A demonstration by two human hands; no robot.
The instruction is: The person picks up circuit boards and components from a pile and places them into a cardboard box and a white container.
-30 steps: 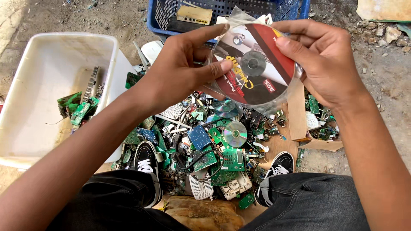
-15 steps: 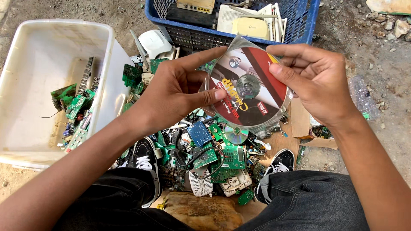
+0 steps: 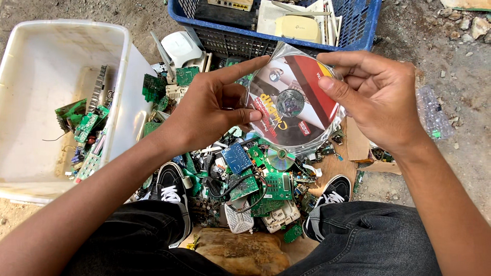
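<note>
The person sits low on a brown stone, knees apart in black jeans, black-and-white sneakers planted either side of a heap of scrap circuit boards. That leaves both arms free above the pile. Held up over it is a printed disc in a clear plastic sleeve, red, white and grey, face up. The left hand pinches the sleeve's near-left edge between thumb and fingers, the forefinger stretched along the top rim. The right hand is closed on the opposite edge, thumb on top, so the sleeve is stretched flat between them, seemingly to get a look at the disc. A bare silver disc lies among the boards below.

To the left stands a white plastic tub with a few green boards in it. Beyond the hands, a blue crate holds router casings. The ground is bare dirt and gravel, outdoors, in daylight.
</note>
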